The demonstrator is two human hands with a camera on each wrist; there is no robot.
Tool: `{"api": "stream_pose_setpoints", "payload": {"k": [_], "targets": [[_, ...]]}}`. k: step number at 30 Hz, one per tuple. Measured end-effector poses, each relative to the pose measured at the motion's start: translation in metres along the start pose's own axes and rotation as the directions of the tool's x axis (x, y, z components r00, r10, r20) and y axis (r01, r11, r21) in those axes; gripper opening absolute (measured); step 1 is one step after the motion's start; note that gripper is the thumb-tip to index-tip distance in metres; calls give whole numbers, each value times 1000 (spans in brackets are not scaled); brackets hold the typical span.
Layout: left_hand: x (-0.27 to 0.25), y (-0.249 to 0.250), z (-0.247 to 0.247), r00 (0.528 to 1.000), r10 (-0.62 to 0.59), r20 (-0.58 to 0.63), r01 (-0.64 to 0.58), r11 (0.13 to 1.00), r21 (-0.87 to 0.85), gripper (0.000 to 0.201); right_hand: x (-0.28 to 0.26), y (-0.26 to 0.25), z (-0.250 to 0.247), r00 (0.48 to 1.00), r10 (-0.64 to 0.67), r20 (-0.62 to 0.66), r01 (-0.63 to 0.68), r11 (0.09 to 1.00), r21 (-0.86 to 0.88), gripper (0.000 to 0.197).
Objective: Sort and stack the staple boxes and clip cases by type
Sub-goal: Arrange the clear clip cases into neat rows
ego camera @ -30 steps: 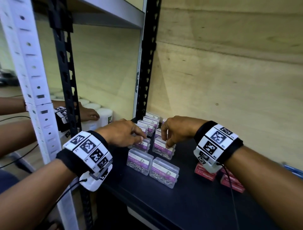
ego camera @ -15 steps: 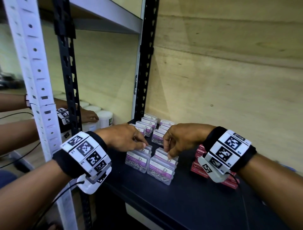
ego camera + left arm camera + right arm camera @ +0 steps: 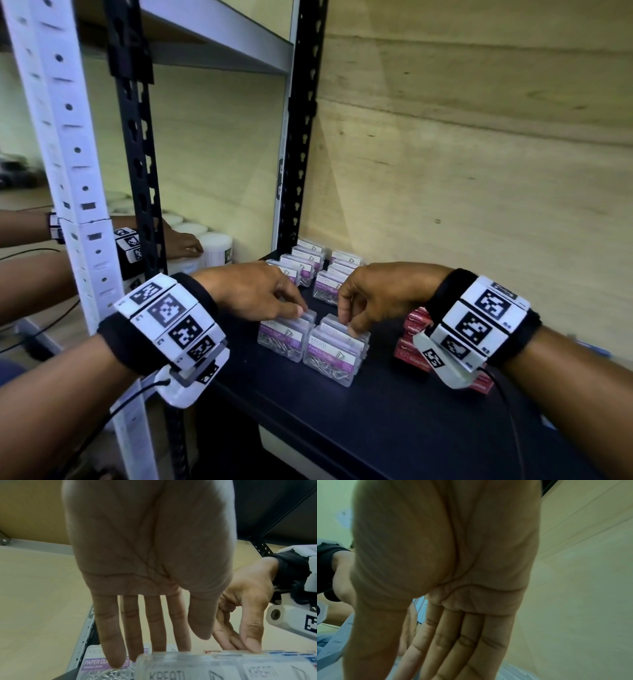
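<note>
Clear paper clip cases with purple labels stand on the black shelf (image 3: 376, 428). At the front are two pairs: a left front case (image 3: 281, 341) and a right front case (image 3: 330, 356), each with a second case close behind it. My left hand (image 3: 299, 310) lays straight fingers (image 3: 113, 655) over the far side of the left rear case (image 3: 171, 668), thumb just above it. My right hand (image 3: 349, 325) pinches the top of the right rear case (image 3: 334, 322) between thumb (image 3: 252, 642) and fingers. Red staple boxes (image 3: 409, 346) are stacked under my right wrist.
More clip cases (image 3: 308, 262) stand in two rows at the back corner by the black upright (image 3: 298, 171). A plywood wall (image 3: 479, 171) closes the back. Another person's hand (image 3: 181, 243) rests on white tubs (image 3: 214, 246) on the neighbouring shelf to the left.
Both hands have drawn toward me, each bringing a clip case from the back rows up against a front case. The red boxes now show beside my right wrist.
</note>
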State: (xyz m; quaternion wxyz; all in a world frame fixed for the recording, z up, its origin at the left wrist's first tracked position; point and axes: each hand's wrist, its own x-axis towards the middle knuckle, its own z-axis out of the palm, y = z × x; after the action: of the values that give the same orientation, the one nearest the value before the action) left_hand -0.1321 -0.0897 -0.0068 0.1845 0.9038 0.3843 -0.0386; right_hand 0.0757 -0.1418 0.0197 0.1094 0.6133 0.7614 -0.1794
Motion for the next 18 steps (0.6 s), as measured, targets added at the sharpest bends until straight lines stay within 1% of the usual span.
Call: {"api": "stream_pose_setpoints", "payload": {"k": [6,15,18], "targets": [[3,-1,-1,1000,11,-4,-11,1000,-2,29,0,-1,-1,999,8,32,-10,998,63,26],[14,-6,-4,1000,4,-18,-5,998,-56,23,3,0,-1,996,35,80,-42,994,97,39],[19,-11,-5,1000,-2,-8,2,998,-61,25,5,2,-2,996,30,89,-40,993,115,41]]}}
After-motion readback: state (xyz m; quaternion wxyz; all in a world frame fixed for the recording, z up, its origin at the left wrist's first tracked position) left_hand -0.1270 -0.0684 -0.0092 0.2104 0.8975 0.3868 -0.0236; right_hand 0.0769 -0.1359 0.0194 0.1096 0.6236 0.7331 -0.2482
